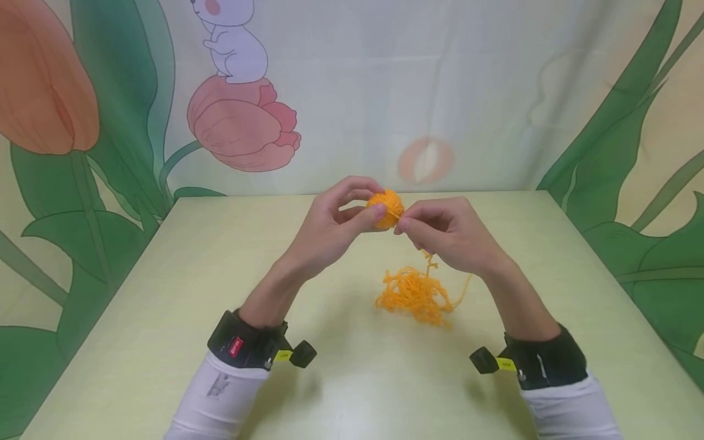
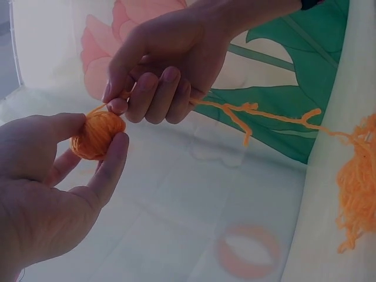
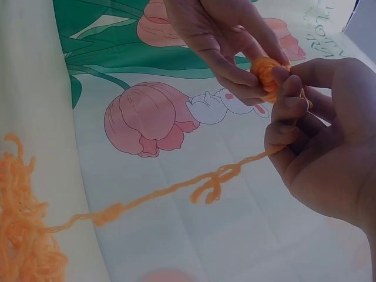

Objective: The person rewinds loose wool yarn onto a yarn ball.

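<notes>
A small orange ball of yarn (image 1: 387, 206) is held above the far part of the table by my left hand (image 1: 342, 214), thumb on the near side and fingertips around it. Close to its right, my right hand (image 1: 448, 232) pinches the yarn strand between thumb and forefinger. In the left wrist view the wound ball (image 2: 98, 135) shows between thumb and fingers, and the strand (image 2: 270, 116) runs from the right hand's curled fingers down to the loose heap. That tangled heap of yarn (image 1: 416, 294) lies on the table below the hands. Small kinks and loops (image 3: 216, 179) hang along the strand.
The pale table (image 1: 165, 342) reaches back to a hanging cloth (image 1: 352, 110) printed with tulips and a white animal figure. Black wrist bands (image 1: 250, 339) with small camera blocks sit over white sleeves on both forearms.
</notes>
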Motion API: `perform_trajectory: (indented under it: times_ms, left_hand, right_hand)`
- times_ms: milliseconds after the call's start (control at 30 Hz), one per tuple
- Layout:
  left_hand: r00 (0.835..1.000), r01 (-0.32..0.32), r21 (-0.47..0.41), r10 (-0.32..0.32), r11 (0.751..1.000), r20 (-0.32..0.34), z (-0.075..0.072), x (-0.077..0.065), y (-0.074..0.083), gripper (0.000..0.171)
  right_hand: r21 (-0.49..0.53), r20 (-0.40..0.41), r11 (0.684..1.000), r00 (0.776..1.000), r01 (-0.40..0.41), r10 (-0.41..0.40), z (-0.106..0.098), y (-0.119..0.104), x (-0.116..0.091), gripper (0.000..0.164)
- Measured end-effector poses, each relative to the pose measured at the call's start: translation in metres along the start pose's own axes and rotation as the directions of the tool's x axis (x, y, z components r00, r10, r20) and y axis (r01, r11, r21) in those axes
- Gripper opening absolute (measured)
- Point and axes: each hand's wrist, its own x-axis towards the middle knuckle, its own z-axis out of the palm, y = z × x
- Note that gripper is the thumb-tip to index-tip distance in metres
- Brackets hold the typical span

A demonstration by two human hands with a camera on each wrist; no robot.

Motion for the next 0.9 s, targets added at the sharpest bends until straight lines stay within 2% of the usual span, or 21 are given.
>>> perform_trajectory:
  times_ms: [367,700,900]
  left_hand:
    - [0.999,0.024,-0.032,-0.025,0.999,-0.042,-0.003,0.000,0.003,0.027]
    - [0.999,0.005,-0.034,-0.006,0.999,-0.053,-0.006,-0.001,0.002,0.026]
    - [1.000,-0.026,-0.041,0.026,0.999,-0.004,-0.006,-0.001,0.001,0.026]
  right_hand:
    - [0.043,-0.009,0.999,1.000,-0.008,0.008,0.001,0.000,0.000,0.015]
    - [0.118,0.092,0.993,0.996,-0.001,-0.010,0.007,0.006,0.003,0.015]
    - [0.118,0.150,0.992,0.988,-0.041,0.023,0.007,0.012,0.005,0.015]
